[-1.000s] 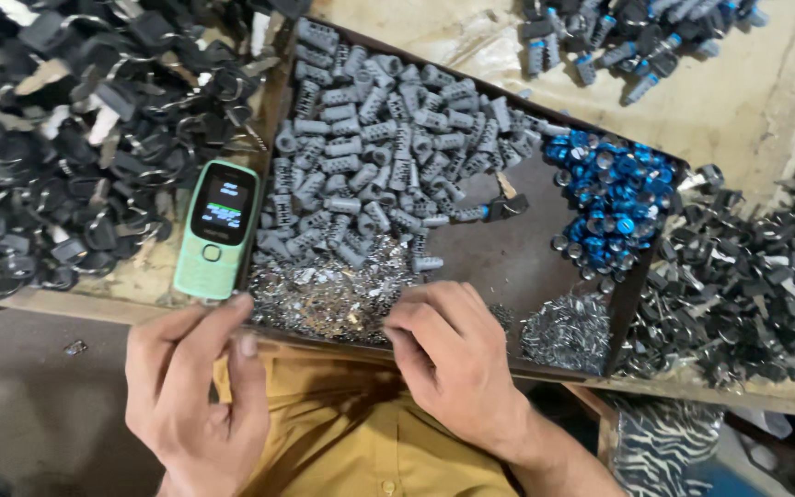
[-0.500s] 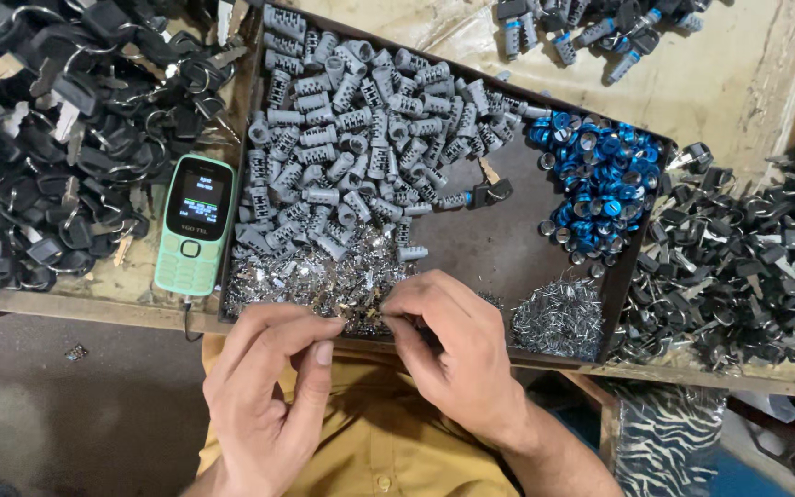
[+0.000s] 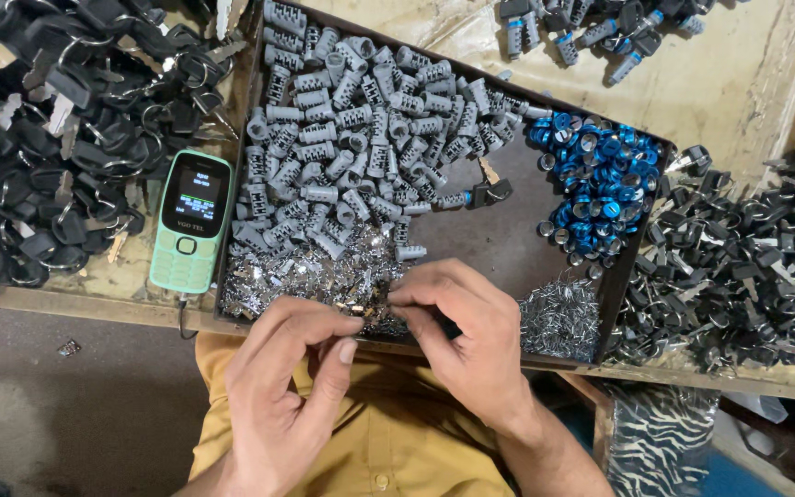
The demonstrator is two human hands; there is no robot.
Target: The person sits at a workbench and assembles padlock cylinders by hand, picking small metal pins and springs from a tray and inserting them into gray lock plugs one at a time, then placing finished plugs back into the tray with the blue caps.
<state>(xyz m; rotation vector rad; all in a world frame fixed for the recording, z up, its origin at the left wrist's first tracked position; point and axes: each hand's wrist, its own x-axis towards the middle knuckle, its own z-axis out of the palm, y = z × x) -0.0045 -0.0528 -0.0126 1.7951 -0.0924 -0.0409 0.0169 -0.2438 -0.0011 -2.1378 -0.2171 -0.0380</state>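
Both hands meet at the near edge of a shallow dark tray (image 3: 508, 248), fingertips pinched together over a heap of small shiny metal bits (image 3: 310, 276). The left hand (image 3: 292, 387) is mostly closed, thumb pressed against forefinger on what looks like a tiny dark part with a metal piece at its tip (too small to tell exactly what it is). The right hand (image 3: 466, 345) is curled the same way, its fingertips touching the left's, so the small part sits right between the two hands, just above the tray's front rim. Farther back in the tray lies a big pile of grey ribbed cylinders (image 3: 361, 138), with a cluster of blue caps (image 3: 595, 179) at the right and a second small heap of silvery springs or pins (image 3: 558, 317) near the right hand. A mint-green keypad phone (image 3: 190, 221) lies just left of the tray, touching its edge, and heaps of black-headed keys (image 3: 57, 138) and more black keys (image 3: 747, 258) flank both sides. The risk, as I judge it, is the pinch slipping: the piece is held over the rim, so it could drop into the lap or onto the floor, or vanish among the loose metal bits. A stray wrist could also sweep the nearby springs off the tray.
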